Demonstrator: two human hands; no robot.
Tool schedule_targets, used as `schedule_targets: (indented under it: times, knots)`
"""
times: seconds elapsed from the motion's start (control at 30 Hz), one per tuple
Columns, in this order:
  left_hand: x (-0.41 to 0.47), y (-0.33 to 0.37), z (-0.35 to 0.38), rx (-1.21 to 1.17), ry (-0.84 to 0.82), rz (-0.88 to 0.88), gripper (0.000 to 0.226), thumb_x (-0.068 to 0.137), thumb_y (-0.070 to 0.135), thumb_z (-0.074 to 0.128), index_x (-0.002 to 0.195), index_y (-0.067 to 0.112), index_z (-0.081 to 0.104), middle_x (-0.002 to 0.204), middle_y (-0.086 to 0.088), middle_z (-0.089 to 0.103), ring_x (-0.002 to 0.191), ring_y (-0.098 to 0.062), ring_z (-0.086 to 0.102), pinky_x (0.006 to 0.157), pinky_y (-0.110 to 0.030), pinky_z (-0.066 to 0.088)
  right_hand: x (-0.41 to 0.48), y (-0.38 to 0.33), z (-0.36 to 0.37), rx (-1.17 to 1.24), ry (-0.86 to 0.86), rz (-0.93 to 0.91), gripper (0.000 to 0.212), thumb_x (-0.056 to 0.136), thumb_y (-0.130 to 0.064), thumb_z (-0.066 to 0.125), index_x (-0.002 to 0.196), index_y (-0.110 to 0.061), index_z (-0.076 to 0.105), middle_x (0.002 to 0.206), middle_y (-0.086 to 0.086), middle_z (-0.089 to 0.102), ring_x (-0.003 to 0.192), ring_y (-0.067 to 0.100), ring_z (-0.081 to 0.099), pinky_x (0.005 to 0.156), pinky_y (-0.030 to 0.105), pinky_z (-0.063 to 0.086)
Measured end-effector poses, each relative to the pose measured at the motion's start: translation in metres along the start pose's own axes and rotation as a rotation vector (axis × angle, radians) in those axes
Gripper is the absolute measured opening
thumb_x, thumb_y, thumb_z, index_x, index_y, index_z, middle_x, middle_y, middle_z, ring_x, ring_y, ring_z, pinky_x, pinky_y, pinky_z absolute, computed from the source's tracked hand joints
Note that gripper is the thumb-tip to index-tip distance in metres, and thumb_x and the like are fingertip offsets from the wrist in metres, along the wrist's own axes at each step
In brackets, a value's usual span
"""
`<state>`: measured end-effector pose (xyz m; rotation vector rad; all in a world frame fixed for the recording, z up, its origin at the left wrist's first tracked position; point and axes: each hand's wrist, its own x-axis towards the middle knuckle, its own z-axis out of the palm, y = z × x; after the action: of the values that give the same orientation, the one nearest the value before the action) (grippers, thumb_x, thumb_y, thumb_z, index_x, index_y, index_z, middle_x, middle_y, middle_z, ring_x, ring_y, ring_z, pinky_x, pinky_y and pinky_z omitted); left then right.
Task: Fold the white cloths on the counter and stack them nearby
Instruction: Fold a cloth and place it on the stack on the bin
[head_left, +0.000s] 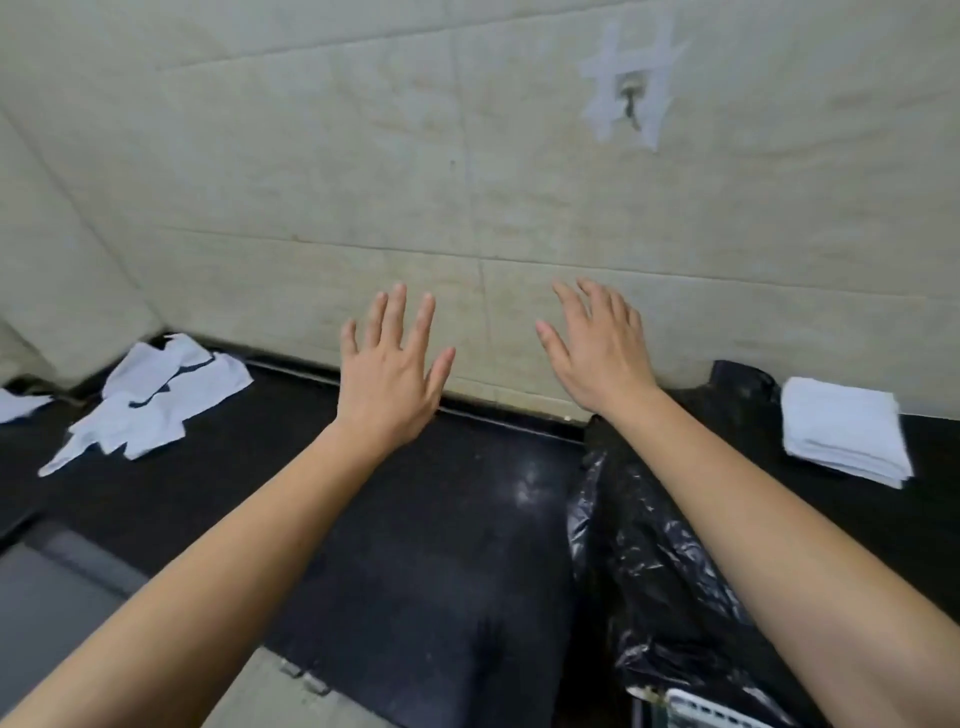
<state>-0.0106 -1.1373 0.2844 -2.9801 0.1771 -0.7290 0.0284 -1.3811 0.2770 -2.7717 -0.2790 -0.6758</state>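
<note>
Black bench (415, 519), glossy, running along a beige tiled wall (467, 208).

Both grips hover above the bench in front of the wall, side by side and apart from each other, forearms bare.

Left grip (387, 374): back of the hand toward the camera, fingers straight and spread wide. It has hold of nothing.

Right grip (602, 358): fingers spread, slightly bent at the tips. It is also empty and touches no cloth.

Loose cloths (156, 400): white, unfolded, lying in a rumpled overlapping heap on the bench at far left, close to the corner of the wall and well apart from the left grip. One more scrap of white cloth (18, 405) shows at the left edge of the view, only partly in frame.

Folded stack (844, 431): white cloths squared up in a neat pile on the bench at far right, near the wall and well apart from the right grip. I cannot count the layers with certainty.

Black plastic bag (665, 571): crinkled, lying on the bench under the right forearm, between the middle of the bench and the folded stack.

On the wall, upper right, a small hook sits under crossed strips of white tape (628, 88).

Lower left, a grey recess (47, 597) is set into the bench; I cannot tell what it is.
</note>
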Motion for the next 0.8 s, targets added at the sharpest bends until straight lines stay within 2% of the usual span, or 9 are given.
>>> schedule_targets:
  times: [0.13,0.33,0.4,0.57,0.73,0.8]
  knots:
    - [-0.055,-0.11,-0.002,0.04,-0.035,-0.13,0.067,0.098,0.054,0.035,0.154,0.018,0.028,0.161,-0.019,0.022,0.147,-0.037,0.023,0.111,-0.062,0.025,-0.004,-0.11,0.029,0.031,-0.056,-0.127,0.059,0.102,-0.048,0.039,0.15,-0.014,0.039,0.151,0.017,0.04,0.135,0.035,0.039,0.108,0.046,0.032]
    - [-0.13,-0.278,-0.003,0.071,-0.077,-0.267,0.068,0.098,0.054,0.035,0.154,0.017,0.027,0.16,-0.018,0.024,0.147,-0.036,0.022,0.111,-0.061,0.025,-0.002,-0.267,0.074,0.029,-0.066,-0.22,0.057,0.1,-0.043,0.049,0.147,-0.012,0.045,0.145,0.021,0.047,0.129,0.038,0.045,0.102,0.047,0.037]
    - [-0.162,-0.341,-0.003,0.068,-0.126,-0.301,0.069,0.098,0.055,0.032,0.156,0.018,0.022,0.162,-0.018,0.018,0.149,-0.035,0.017,0.113,-0.061,0.021,-0.006,-0.329,0.098,0.024,-0.086,-0.224,0.058,0.1,-0.043,0.047,0.149,-0.013,0.042,0.147,0.02,0.045,0.131,0.037,0.044,0.105,0.047,0.035]
    - [-0.231,-0.477,-0.002,0.107,-0.257,-0.365,0.076,0.098,0.061,0.021,0.157,0.022,-0.004,0.165,-0.014,-0.006,0.152,-0.032,-0.002,0.117,-0.058,0.016,-0.015,-0.464,0.15,-0.013,-0.236,-0.277,0.063,0.1,-0.046,0.043,0.154,-0.015,0.029,0.153,0.016,0.037,0.137,0.033,0.038,0.11,0.043,0.031]
    - [-0.27,-0.585,-0.001,0.047,-0.259,-0.484,0.076,0.099,0.058,0.029,0.158,0.021,-0.003,0.165,-0.014,-0.006,0.151,-0.032,0.001,0.117,-0.058,0.018,-0.012,-0.57,0.195,-0.028,-0.323,-0.332,0.068,0.099,-0.046,0.044,0.156,-0.017,0.022,0.157,0.013,0.031,0.14,0.032,0.035,0.111,0.045,0.032]
    - [-0.276,-0.606,0.005,0.018,-0.26,-0.523,0.076,0.099,0.057,0.03,0.158,0.022,-0.002,0.165,-0.014,-0.006,0.151,-0.032,0.001,0.117,-0.057,0.018,-0.011,-0.59,0.208,-0.031,-0.36,-0.345,0.069,0.099,-0.046,0.045,0.156,-0.017,0.021,0.157,0.012,0.03,0.14,0.031,0.035,0.111,0.045,0.032]
